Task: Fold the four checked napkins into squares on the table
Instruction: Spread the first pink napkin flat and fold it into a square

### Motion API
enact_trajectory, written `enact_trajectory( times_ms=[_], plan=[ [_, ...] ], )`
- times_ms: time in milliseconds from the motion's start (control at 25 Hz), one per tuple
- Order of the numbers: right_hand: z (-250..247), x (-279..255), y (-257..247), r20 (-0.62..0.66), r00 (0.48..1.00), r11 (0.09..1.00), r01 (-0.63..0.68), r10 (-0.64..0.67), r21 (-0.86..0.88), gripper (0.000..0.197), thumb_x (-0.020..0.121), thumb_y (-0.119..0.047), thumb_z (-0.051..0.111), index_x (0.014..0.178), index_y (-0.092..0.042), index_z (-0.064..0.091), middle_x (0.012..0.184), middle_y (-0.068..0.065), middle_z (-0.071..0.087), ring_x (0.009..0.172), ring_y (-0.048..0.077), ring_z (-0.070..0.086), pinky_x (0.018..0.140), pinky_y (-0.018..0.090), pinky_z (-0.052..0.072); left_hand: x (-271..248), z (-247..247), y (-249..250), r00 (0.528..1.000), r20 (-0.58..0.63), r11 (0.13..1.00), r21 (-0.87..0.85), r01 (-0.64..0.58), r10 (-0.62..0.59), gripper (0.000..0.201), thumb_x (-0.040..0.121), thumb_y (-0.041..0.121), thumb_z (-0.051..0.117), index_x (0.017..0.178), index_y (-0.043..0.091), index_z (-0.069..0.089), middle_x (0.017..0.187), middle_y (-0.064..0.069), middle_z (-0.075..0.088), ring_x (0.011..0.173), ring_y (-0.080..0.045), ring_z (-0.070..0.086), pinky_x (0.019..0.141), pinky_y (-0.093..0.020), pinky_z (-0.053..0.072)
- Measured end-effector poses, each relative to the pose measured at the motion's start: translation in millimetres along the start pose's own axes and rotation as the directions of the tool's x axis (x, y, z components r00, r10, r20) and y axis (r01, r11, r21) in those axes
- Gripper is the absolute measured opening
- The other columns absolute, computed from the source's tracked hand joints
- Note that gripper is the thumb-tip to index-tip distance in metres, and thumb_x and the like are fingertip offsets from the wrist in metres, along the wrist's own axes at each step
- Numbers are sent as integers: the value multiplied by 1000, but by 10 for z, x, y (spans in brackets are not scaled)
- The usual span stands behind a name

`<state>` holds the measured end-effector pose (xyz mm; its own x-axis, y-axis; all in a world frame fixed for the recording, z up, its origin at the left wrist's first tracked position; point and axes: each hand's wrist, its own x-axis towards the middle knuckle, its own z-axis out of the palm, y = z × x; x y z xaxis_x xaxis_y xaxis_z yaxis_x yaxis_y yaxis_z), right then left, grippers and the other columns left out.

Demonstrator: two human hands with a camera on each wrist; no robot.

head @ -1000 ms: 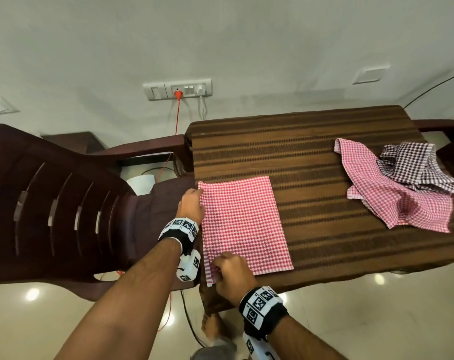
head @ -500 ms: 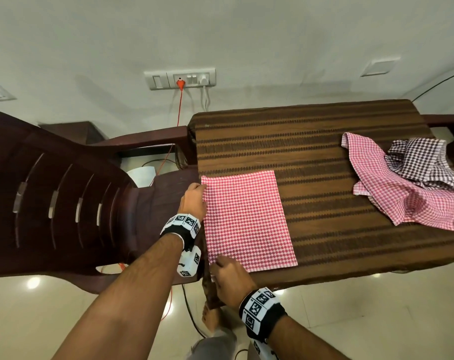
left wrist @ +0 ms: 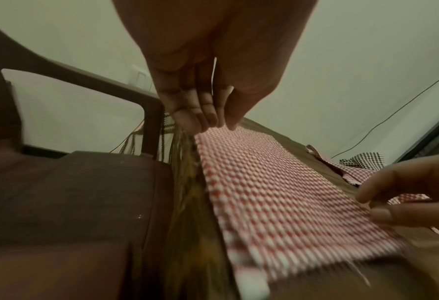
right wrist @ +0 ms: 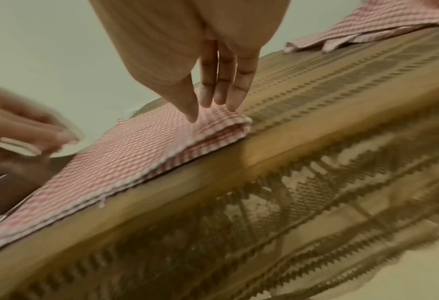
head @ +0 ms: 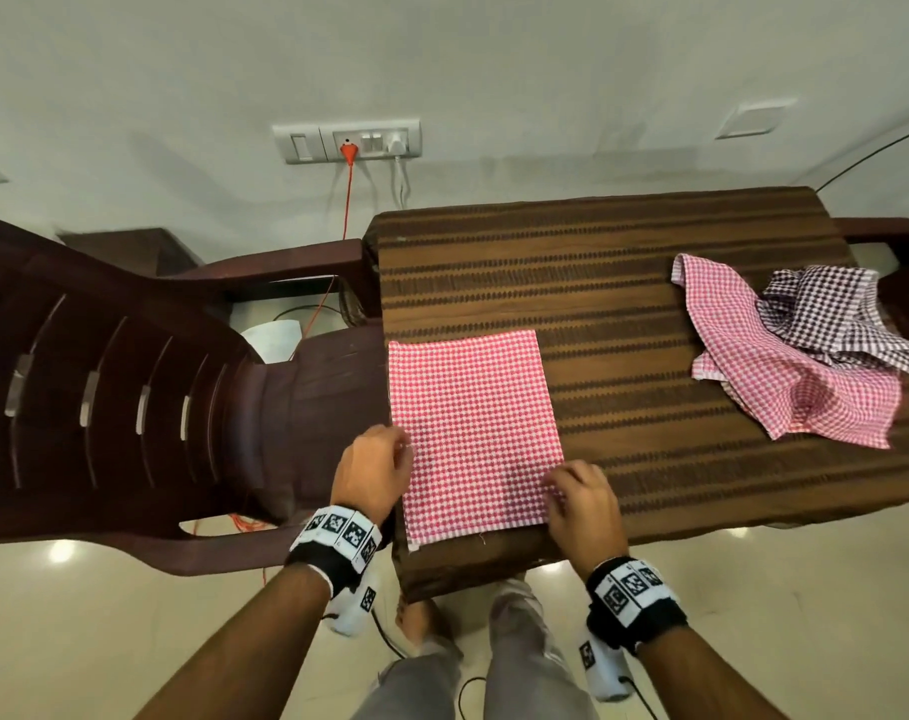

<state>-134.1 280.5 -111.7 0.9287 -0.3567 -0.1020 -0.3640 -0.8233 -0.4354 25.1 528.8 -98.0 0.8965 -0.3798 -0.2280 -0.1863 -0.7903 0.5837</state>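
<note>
A red checked napkin (head: 473, 428), folded into a flat rectangle, lies at the left end of the brown striped table (head: 650, 283). My left hand (head: 405, 452) is at the napkin's left edge, its straight fingertips (left wrist: 207, 121) touching the cloth. My right hand (head: 559, 483) rests on the near right corner, with straight fingers (right wrist: 220, 91) pressing the folded layers (right wrist: 213, 138). At the table's right end a crumpled pink checked napkin (head: 805, 402) lies under a dark checked napkin (head: 831, 314). Neither hand grips anything.
A dark brown plastic chair (head: 130, 397) lies tipped against the table's left side. On the wall behind is a socket panel (head: 347, 142) with an orange cable hanging down. The table's near edge (head: 494, 563) is just in front of my legs.
My left hand slid from the napkin's far left corner down its left edge. My right hand moved from the near left corner across to the near right corner.
</note>
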Motion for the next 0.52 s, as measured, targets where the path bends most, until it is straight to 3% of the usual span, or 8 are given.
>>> enact_trajectory(
  times_ms=[120, 240, 360, 520],
  plan=[
    [-131, 23, 236, -13, 979, 976, -201, 203, 83, 19, 82, -9, 77, 100, -13, 73, 103, 2, 66, 90, 21, 62, 84, 41, 57, -398, 131, -87, 977, 80, 980, -21, 200, -198, 17, 88, 38, 69, 82, 25, 60, 79, 9, 66, 72, -12, 64, 68, -30, 55],
    [-140, 60, 258, 60, 926, 902, -376, 372, 210, 21, 84, -18, 79, 103, -13, 72, 90, 1, 72, 79, 15, 65, 78, 38, 59, -631, 257, -109, 941, 115, 945, -47, 325, -318, 24, 83, 41, 75, 83, 25, 57, 71, 10, 65, 68, -10, 64, 63, -27, 52],
    [-90, 81, 238, 149, 903, 881, -427, 403, 203, 30, 80, -27, 84, 104, -17, 70, 76, -6, 69, 78, 16, 67, 79, 41, 58, -752, 308, -91, 910, 101, 911, -60, 409, -402, 28, 78, 41, 81, 87, 27, 58, 69, 11, 66, 69, -6, 62, 64, -24, 44],
    [-46, 106, 259, 178, 901, 888, -425, 397, 172, 30, 74, -23, 88, 99, -17, 72, 70, -8, 67, 75, 15, 66, 81, 42, 58, -835, 334, -41, 884, 83, 882, -71, 467, -461, 29, 72, 39, 87, 83, 29, 62, 68, 13, 66, 69, -2, 61, 66, -22, 43]
  ],
)
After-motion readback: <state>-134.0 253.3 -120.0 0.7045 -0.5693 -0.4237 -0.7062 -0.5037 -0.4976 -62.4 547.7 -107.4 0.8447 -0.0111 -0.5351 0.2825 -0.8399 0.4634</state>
